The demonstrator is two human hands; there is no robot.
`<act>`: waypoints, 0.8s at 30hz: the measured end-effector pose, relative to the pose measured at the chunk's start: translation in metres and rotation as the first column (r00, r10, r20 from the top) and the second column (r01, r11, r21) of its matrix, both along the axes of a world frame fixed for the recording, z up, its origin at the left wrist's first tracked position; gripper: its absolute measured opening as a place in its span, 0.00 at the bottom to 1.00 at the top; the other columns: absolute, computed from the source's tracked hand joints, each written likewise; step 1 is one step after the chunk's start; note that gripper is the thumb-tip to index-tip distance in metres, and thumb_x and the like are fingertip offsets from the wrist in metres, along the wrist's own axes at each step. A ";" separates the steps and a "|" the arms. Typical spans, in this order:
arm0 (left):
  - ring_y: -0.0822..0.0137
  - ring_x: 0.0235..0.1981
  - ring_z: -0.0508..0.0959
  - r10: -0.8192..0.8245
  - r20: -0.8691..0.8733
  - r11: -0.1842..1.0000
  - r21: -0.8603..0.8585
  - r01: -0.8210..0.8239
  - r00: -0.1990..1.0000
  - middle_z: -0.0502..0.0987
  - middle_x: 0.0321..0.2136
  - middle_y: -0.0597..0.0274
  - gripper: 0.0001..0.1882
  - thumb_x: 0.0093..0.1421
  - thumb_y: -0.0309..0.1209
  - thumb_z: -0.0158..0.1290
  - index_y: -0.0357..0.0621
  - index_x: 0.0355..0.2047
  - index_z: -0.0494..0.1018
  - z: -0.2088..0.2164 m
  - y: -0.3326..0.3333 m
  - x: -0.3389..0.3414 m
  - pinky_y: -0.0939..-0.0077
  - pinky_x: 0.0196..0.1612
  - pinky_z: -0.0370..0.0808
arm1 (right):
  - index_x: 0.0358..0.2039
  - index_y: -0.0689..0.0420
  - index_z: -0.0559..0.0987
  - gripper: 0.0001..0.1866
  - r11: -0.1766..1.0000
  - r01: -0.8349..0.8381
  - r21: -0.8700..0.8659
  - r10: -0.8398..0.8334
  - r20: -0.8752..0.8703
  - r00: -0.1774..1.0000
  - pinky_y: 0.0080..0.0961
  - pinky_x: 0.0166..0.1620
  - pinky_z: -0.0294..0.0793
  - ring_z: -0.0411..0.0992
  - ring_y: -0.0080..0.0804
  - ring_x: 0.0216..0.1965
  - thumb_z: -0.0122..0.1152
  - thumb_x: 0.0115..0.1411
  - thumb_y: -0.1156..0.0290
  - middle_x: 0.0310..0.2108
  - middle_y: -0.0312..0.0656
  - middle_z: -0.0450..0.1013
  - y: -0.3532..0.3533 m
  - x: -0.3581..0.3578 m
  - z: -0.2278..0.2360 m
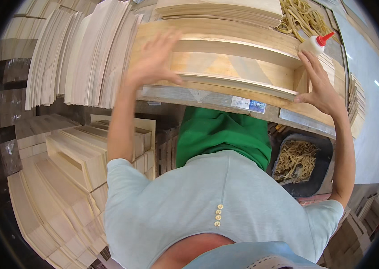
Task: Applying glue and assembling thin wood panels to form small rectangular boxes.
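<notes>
A long, narrow, pale wooden box frame lies on the wooden workbench before me. My right hand spans its right end, thumb at the near side and fingers at the far side. Just beyond those fingertips is a white squeeze bottle with a red pointed cap. Over the frame's left end is my left hand, fingers spread and holding nothing; motion smears it, and whether it touches the wood I cannot tell.
Stacked thin boards stand left of the bench; more boards lie at its back. Tan bands are heaped at the far right. A black tub with more bands sits below right. Wooden boxes are piled at lower left.
</notes>
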State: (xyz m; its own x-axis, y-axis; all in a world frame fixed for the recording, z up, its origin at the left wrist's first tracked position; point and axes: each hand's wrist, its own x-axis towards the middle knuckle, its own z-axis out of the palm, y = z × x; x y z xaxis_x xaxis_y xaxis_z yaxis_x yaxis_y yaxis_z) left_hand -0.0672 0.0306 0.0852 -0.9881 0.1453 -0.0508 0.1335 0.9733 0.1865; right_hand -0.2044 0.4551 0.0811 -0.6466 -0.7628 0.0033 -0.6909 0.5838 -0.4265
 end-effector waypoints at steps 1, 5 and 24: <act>0.49 0.66 0.52 -0.006 0.006 1.000 0.003 0.006 1.000 0.53 0.64 0.51 0.62 0.33 0.47 0.71 0.50 0.66 0.48 0.002 -0.011 0.003 0.47 0.65 0.51 | 0.67 0.51 0.51 0.59 0.997 -0.028 0.070 0.031 -0.035 0.999 0.42 0.68 0.46 0.44 0.49 0.68 0.74 0.37 0.51 0.67 0.51 0.47 -0.003 -0.002 -0.002; 0.49 0.65 0.53 0.001 0.137 0.997 0.078 -0.011 0.991 0.54 0.62 0.50 0.61 0.34 0.40 0.71 0.48 0.66 0.48 0.000 -0.027 -0.001 0.53 0.66 0.52 | 0.67 0.53 0.51 0.60 0.986 -0.057 0.157 0.061 -0.022 0.998 0.40 0.68 0.50 0.48 0.51 0.66 0.76 0.34 0.56 0.65 0.51 0.49 -0.010 -0.002 -0.001; 0.47 0.63 0.55 -0.023 0.109 0.969 0.245 -0.005 0.994 0.56 0.59 0.49 0.59 0.34 0.35 0.71 0.46 0.65 0.50 -0.004 -0.027 0.001 0.60 0.65 0.57 | 0.67 0.52 0.51 0.60 0.978 -0.030 0.208 0.043 -0.059 0.997 0.41 0.66 0.53 0.52 0.49 0.63 0.75 0.34 0.62 0.61 0.49 0.54 -0.024 0.008 0.005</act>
